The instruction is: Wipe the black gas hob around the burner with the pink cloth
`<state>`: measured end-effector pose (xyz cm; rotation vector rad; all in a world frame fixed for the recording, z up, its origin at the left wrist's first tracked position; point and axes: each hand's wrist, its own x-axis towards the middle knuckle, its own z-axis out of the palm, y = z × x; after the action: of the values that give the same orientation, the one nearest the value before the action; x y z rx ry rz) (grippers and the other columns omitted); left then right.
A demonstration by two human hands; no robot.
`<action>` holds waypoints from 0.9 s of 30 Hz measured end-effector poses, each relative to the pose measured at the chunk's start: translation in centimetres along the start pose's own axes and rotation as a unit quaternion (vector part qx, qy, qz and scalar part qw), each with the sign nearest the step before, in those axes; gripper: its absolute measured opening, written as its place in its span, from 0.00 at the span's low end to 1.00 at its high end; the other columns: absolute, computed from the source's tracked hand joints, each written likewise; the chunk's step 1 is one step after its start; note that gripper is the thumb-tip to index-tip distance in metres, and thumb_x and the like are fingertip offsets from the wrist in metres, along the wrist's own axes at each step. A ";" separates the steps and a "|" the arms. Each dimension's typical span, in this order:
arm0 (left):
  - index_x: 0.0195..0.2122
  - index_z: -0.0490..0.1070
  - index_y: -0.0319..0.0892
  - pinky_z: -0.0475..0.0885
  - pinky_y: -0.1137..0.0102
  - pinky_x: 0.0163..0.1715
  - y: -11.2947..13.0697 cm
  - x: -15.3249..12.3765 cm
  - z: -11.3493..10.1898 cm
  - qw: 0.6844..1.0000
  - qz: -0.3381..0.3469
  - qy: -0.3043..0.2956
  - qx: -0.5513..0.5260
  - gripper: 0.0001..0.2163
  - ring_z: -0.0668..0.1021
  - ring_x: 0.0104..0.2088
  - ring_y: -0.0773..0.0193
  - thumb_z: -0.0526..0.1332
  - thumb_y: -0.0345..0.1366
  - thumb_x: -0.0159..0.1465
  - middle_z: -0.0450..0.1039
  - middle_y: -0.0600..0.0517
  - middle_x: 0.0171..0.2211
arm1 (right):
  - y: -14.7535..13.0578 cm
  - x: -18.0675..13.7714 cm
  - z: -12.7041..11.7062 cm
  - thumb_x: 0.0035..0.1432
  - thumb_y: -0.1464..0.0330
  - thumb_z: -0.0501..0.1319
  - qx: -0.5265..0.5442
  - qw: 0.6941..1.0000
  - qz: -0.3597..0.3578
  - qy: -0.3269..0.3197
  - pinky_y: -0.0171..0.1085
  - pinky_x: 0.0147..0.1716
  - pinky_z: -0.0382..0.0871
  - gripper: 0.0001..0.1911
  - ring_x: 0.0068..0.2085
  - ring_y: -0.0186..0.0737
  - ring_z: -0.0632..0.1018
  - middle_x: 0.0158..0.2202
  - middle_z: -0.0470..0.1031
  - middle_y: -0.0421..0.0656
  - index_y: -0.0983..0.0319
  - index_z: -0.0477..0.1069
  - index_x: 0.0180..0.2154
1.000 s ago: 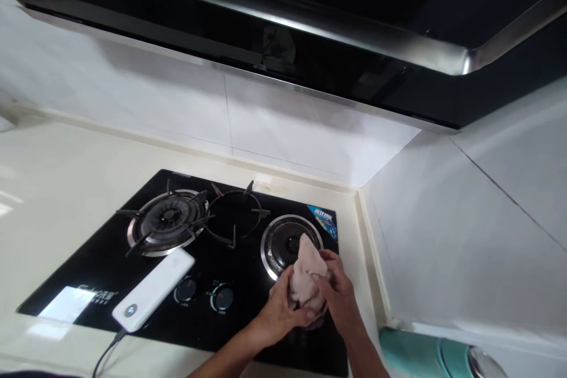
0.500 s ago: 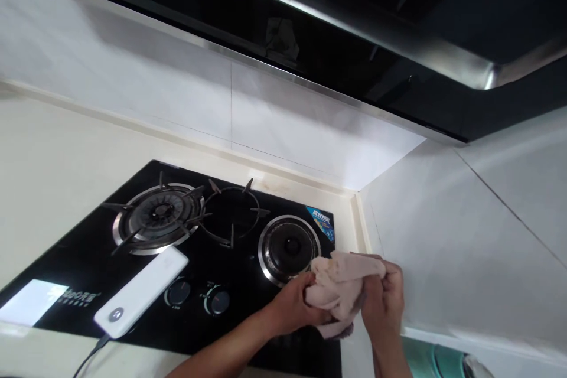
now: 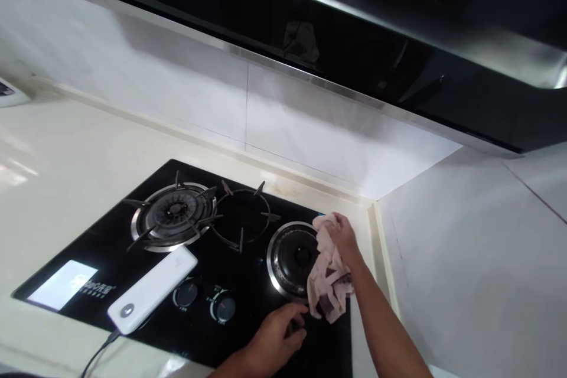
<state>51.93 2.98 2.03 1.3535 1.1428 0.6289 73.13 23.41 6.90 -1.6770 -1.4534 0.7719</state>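
Note:
A crumpled pale pink cloth [image 3: 325, 274] hangs from my right hand [image 3: 345, 239], whose fingers are closed on its upper end. It lies over the right part of the black gas stove [image 3: 195, 331], covering part of the right burner [image 3: 290, 260] and most of the blue sticker in the corner. Lower down, my left hand [image 3: 279, 336] is over the stove's front, just left of the cloth's lower end. Its fingers are loosely curled and apart, with nothing in them.
A loose pot support [image 3: 241, 242] rests between the right burner and the left burner [image 3: 175, 212]. A white device [image 3: 153, 289] with a black cable lies across the stove front near two knobs [image 3: 225, 307]. The range hood [image 3: 266, 23] overhangs; a tiled wall [image 3: 478, 260] stands right.
My left hand has let go of the cloth and moved down and left. My right hand has carried the cloth up to the stove's back right corner. The view has shifted left.

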 end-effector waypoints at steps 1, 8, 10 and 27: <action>0.54 0.76 0.47 0.75 0.71 0.37 -0.1 -0.3 -0.9 0.998 0.034 0.026 0.049 0.18 0.78 0.35 0.67 0.61 0.30 0.63 0.80 0.52 0.43 | 0.1 0.8 0.9 0.56 0.55 0.64 -0.066 0.995 -0.027 -0.072 0.43 0.50 0.71 0.21 0.48 0.48 0.78 0.47 0.80 0.45 0.59 0.76 0.48; 0.45 0.77 0.46 0.81 0.64 0.48 -2.3 -1.3 -3.8 0.915 0.244 0.179 0.267 0.11 0.83 0.39 0.62 0.57 0.27 0.68 0.82 0.51 0.38 | 1.1 3.1 2.7 0.60 0.72 0.58 -0.294 0.919 -0.121 -0.232 0.39 0.48 0.68 0.10 0.45 0.44 0.77 0.40 0.78 0.45 0.60 0.79 0.35; 0.44 0.76 0.47 0.81 0.61 0.52 -2.7 -1.4 -3.5 0.900 0.265 0.195 0.287 0.11 0.83 0.40 0.61 0.58 0.26 0.67 0.82 0.51 0.39 | 0.9 3.3 2.6 0.61 0.72 0.59 -0.300 0.909 -0.141 -0.251 0.38 0.48 0.68 0.10 0.46 0.44 0.77 0.41 0.78 0.46 0.60 0.80 0.37; 0.41 0.77 0.47 0.81 0.58 0.54 -2.2 -1.4 -3.9 0.908 0.256 0.183 0.278 0.10 0.84 0.41 0.60 0.61 0.27 0.62 0.82 0.50 0.40 | -5.5 4.5 9.1 0.59 0.58 0.71 -0.366 0.834 -0.185 -0.369 0.35 0.41 0.62 0.13 0.46 0.44 0.78 0.45 0.80 0.41 0.56 0.78 0.44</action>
<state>47.35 2.99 0.97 2.1297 1.3301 1.0152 63.38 29.59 7.01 -1.5606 -2.8062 0.7124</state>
